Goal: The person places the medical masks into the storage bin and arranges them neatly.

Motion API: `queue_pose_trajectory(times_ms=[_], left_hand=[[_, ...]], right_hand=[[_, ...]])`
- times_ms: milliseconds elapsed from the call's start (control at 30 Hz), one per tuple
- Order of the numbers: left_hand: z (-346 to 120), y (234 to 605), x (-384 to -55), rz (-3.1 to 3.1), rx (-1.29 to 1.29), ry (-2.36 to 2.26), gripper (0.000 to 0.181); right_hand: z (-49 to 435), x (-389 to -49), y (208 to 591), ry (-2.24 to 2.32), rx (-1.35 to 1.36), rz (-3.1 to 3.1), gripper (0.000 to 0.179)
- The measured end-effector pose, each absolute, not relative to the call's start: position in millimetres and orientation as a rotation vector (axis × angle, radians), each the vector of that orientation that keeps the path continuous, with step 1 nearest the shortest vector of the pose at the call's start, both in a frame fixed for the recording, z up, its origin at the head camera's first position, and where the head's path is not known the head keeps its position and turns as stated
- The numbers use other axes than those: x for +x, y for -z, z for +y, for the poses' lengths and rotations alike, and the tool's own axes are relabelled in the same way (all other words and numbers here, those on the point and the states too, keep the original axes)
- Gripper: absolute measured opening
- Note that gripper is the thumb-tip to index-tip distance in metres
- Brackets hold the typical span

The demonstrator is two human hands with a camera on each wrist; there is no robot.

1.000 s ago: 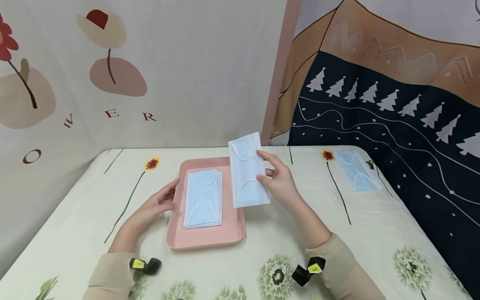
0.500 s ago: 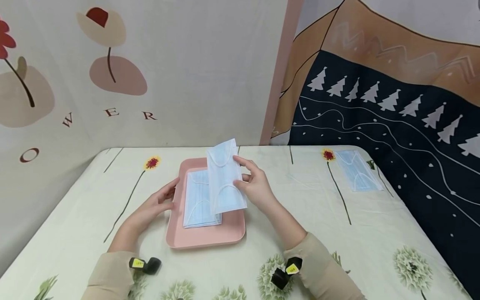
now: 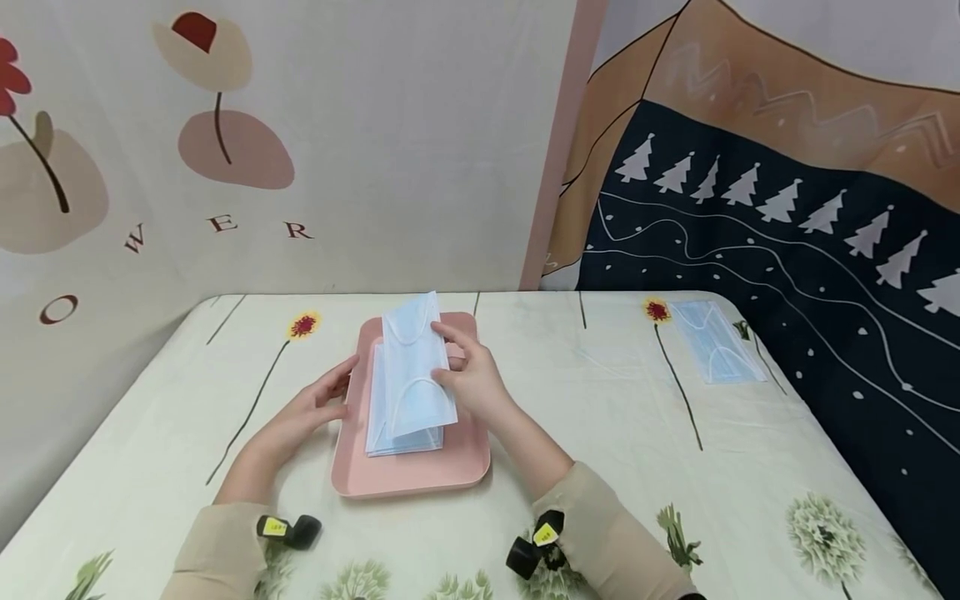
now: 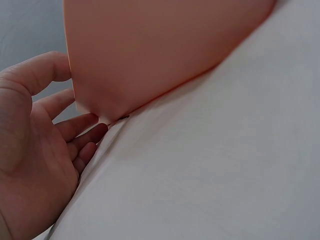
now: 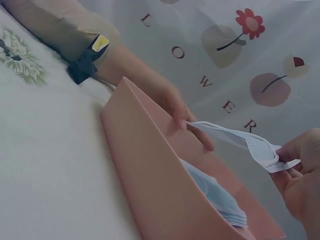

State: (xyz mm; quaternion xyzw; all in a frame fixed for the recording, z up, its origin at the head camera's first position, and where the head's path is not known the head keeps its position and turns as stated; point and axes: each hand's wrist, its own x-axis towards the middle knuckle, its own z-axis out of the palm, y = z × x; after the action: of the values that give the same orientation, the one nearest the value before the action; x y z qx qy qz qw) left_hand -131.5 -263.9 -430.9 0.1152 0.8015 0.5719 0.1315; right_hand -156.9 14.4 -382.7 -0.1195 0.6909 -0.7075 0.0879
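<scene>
My right hand [image 3: 474, 377] pinches a light blue face mask [image 3: 417, 367] by its right edge, thumb against fingers. This mask hangs tilted over a neat stack of face masks [image 5: 216, 194] in the pink tray [image 3: 405, 477] and covers much of the stack in the head view. In the right wrist view, the held mask [image 5: 240, 139] shows bent, above the stack and apart from it. My left hand [image 3: 303, 415] touches the tray's left side with thumb and fingertips. Its fingers [image 4: 75, 125] are loosely bent at the outer wall [image 4: 145, 45] in the left wrist view.
Another blue face mask [image 3: 716, 343] lies flat at the back right of the table. A white cloth with printed flowers [image 3: 600, 450] covers the tabletop. Patterned fabric walls [image 3: 390, 150] stand behind and at the right. Both wrists wear small black cameras [image 3: 303, 532].
My right hand has carried the mask leftward and lower, from beside the tray's right edge to over the stack. The left hand stays at the tray's left side.
</scene>
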Motion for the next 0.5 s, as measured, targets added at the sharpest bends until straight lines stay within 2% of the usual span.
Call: queue_pose_trajectory(times_ms=[500], left_hand=[[-264.1, 430.0, -131.4, 2.322, 0.358, -1.669, 0.075]], right_hand=[[-17.4, -162.3, 398.9, 1.974, -0.307, 2.204, 0.067]])
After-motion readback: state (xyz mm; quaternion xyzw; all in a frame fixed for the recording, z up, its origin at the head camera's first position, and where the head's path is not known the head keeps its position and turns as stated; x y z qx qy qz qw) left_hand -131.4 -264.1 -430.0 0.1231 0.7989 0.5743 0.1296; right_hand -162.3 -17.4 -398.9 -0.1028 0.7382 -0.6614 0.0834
